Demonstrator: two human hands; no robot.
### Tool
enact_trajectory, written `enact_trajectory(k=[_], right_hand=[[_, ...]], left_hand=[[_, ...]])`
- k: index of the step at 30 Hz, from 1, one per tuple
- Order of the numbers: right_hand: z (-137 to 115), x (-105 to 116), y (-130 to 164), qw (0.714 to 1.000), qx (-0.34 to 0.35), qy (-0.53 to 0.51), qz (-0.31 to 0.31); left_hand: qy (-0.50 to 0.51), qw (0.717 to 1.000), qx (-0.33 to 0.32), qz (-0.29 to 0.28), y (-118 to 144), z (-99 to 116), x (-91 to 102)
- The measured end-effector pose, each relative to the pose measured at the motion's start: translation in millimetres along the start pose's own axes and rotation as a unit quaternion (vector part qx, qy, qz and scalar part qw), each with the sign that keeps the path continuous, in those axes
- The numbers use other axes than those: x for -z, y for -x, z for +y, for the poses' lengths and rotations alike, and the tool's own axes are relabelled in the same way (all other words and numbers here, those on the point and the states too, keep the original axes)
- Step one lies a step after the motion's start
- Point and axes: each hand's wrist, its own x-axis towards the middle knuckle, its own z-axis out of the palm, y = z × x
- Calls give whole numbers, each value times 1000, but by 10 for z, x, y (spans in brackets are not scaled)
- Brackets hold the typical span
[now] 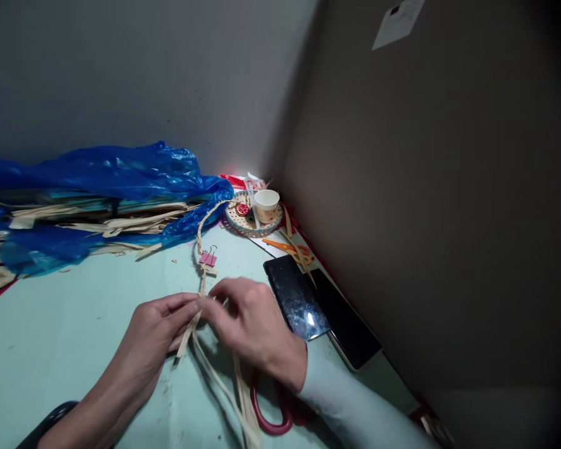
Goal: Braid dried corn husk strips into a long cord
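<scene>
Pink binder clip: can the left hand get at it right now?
Probably yes: the pink binder clip sits on the braid just beyond the left hand, with nothing visibly between, though that hand holds the braid.

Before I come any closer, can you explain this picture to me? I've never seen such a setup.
There's no machine here: a person works bare-handed, and a camera worn on their head looks forward and down. On the pale green tabletop, the left hand pinches a plaited fibre braid; the right hand's fingertips meet there, though their grip is unclear. Loose strips trail below, near a red scissor handle. A pink binder clip sits farther up the braid. Beyond lie a blue plastic bag with dried strips and a woven tray bearing a paper cup. Two smartphones lie at right.
</scene>
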Motion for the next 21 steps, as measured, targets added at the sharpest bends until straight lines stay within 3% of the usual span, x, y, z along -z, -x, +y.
enact_trajectory(k=[1, 3, 5, 7, 12, 18, 21], right_hand=[[30, 31, -34, 998, -29, -47, 6], [92, 28, -89, 984, -56, -160, -53], [142, -46, -123, 946, -71, -280, -145], [170, -137, -139, 921, -90, -337, -177], [184, -208, -146, 953, -91, -264, -121], [151, -233, -125, 949, -114, -282, -81], [129, -257, -112, 946, -124, -294, -55]], left_hand=[[2, 1000, -8, -11, -3, 4, 6], [1, 999, -17, -28, -7, 8, 15], [-14, 999, -18, -39, -7, 12, 18], [-38, 998, -26, -38, -4, 18, 19], [-97, 991, -86, -20, -8, 30, 24], [-167, 981, -100, -7, 17, -39, 63], [-247, 958, -147, -8, 61, -56, 82]])
